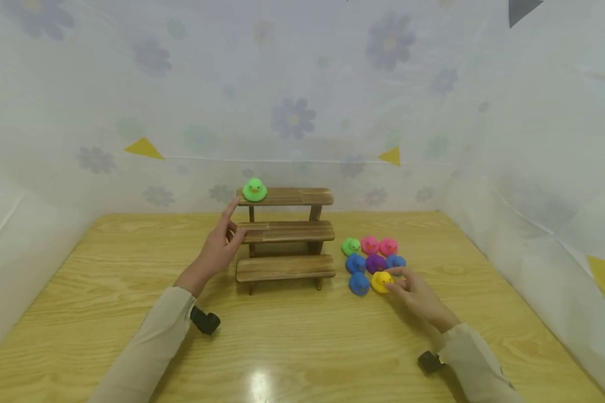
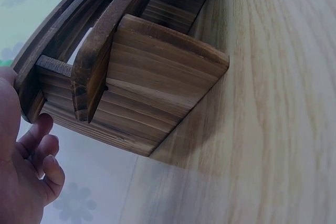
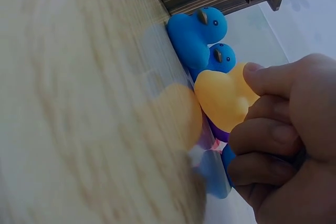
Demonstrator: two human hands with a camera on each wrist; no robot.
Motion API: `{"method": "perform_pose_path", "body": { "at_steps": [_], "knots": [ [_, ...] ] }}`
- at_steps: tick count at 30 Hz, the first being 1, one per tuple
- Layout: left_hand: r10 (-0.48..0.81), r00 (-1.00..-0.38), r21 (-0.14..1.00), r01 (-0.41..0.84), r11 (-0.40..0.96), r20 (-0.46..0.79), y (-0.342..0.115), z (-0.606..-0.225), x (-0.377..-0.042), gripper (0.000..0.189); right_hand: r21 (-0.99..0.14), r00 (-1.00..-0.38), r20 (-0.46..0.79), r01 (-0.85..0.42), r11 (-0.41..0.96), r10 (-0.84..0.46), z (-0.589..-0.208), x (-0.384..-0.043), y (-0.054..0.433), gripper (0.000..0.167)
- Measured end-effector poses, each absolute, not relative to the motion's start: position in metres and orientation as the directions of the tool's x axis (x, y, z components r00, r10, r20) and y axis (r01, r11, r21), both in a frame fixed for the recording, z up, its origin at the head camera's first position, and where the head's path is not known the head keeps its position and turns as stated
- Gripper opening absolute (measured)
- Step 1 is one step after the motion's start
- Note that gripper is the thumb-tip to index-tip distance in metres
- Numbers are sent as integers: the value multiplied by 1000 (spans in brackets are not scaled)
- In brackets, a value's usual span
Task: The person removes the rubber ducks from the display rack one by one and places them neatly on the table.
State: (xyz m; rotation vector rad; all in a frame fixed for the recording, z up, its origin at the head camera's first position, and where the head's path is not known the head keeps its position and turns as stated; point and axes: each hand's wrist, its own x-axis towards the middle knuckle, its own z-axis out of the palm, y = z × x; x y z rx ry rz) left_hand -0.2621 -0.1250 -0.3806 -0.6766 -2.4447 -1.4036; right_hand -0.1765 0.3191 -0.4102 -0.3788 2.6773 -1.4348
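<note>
A green rubber duck (image 1: 254, 191) sits at the left end of the top tier of a three-tier wooden stand (image 1: 285, 268). My left hand (image 1: 219, 246) is at the stand's left side, index finger extended to the top tier's end and thumb at the middle tier's end. In the left wrist view its other fingers (image 2: 52, 177) bend loosely beside the wood. My right hand (image 1: 423, 296) pinches a yellow rubber duck (image 1: 381, 282) between thumb and fingers, at the front of a duck group. In the right wrist view the yellow duck (image 3: 223, 98) appears close by the tabletop.
Behind and beside the yellow duck stand a light green duck (image 1: 351, 247), two pink ducks (image 1: 370, 244), a purple duck (image 1: 375, 263) and three blue ducks (image 1: 359, 284), right of the stand. A flowered white curtain (image 1: 292, 73) surrounds the wooden table (image 1: 292, 347) at its back and sides.
</note>
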Motion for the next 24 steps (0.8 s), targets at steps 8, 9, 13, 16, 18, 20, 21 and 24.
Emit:
{"method": "perform_pose_path", "body": {
  "at_steps": [8, 9, 13, 16, 18, 20, 21, 24],
  "knots": [
    [274, -866, 752, 500, 429, 419, -122, -380, -260, 66, -825, -968, 20, -157, 543, -248, -414, -174, 324, 36],
    [273, -866, 752, 500, 429, 419, -122, -380, -260, 66, -827, -968, 24, -160, 539, -252, -414, -174, 324, 36],
    [274, -865, 750, 500, 433, 419, -122, -380, -261, 66, -830, -962, 39, -182, 528, -270, -416, -176, 325, 36],
    [274, -866, 744, 500, 442, 419, -123, -380, -263, 66, -834, -960, 47, -189, 519, -275, -417, -177, 325, 35],
    [272, -865, 740, 501, 449, 421, -123, -380, -263, 66, -837, -961, 43, -184, 515, -274, -417, -177, 325, 36],
    [269, -866, 742, 499, 448, 421, -124, -380, -262, 66, -844, -962, 38, -175, 507, -271, -417, -178, 325, 38],
    [268, -867, 743, 498, 447, 420, -124, -380, -262, 66, -848, -963, 34, -169, 503, -267, -417, -179, 325, 38],
    [265, -867, 744, 499, 445, 423, -125, -380, -261, 65, -845, -965, 27, -162, 509, -261, -416, -180, 325, 40]
  ]
}}
